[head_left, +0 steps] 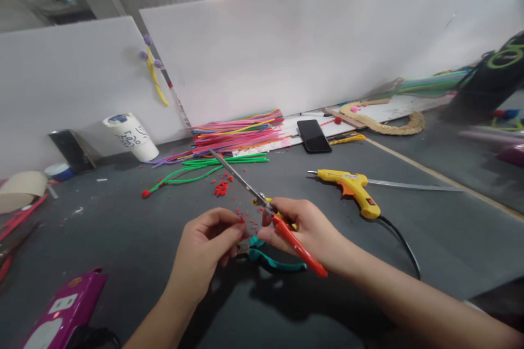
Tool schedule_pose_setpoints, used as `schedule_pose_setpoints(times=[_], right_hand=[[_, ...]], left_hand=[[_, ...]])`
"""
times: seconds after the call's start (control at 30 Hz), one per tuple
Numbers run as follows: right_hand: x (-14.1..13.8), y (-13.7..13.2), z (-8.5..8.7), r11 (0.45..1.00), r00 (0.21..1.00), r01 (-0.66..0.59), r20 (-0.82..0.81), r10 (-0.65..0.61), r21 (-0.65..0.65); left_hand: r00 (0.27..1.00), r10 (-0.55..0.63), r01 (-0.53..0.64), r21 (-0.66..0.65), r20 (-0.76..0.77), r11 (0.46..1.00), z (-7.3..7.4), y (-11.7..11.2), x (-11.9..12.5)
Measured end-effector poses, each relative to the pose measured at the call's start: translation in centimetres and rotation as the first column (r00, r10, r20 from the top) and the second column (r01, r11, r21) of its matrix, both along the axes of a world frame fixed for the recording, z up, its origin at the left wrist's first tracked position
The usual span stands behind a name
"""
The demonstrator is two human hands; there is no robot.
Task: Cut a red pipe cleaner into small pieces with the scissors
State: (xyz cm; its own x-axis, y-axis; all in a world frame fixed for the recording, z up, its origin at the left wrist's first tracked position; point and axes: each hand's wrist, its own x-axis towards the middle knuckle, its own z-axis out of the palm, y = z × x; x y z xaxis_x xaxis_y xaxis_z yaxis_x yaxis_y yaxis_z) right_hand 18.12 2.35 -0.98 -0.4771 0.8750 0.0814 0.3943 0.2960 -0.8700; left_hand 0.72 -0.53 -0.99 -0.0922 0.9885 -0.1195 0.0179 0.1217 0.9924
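My left hand (210, 240) is closed in a pinch, with a small red piece (242, 220) showing at the fingertips. In my right hand (313, 229) is a pair of red-handled scissors (301, 248), the long metal blades slanting up and to the left. Some yellow parts show by the blades' pivot and under my fingers; I cannot tell whether they belong to the scissors. Teal-handled pliers (272, 263) lie on the table beneath both hands. Just beyond the fingertips, red bits (221, 189) are heaped and scattered over the dark tabletop.
Green pipe cleaners (196, 172), one red-tipped, lie before a multicoloured bundle (241, 132). A phone (314, 136) sits right of it. To the right are a yellow glue gun (347, 182) and its cord. A white cup (131, 136) stands back left; a purple power strip (67, 305) is near left.
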Motion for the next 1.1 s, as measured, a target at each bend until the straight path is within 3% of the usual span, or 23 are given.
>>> schedule_pose_setpoints(times=[0.17,0.33,1.1], right_hand=[[0.2,-0.6,-0.3,0.966,0.936,0.051,0.325,-0.135,0.253],[0.7,-1.0,-1.7,0.930,0.844,-0.006,0.500,-0.192,0.367],[0.8,-1.2,-2.7,0.859,0.826,-0.092,0.520,-0.217,0.504]], left_hand=[[0.983,0.132,-0.152,0.168,0.126,0.974,0.1,0.0,-0.6],[0.971,0.166,-0.203,0.223,0.173,0.954,0.3,-0.1,-0.5],[0.958,0.175,-0.228,0.230,0.228,0.946,0.1,-0.3,-0.5]])
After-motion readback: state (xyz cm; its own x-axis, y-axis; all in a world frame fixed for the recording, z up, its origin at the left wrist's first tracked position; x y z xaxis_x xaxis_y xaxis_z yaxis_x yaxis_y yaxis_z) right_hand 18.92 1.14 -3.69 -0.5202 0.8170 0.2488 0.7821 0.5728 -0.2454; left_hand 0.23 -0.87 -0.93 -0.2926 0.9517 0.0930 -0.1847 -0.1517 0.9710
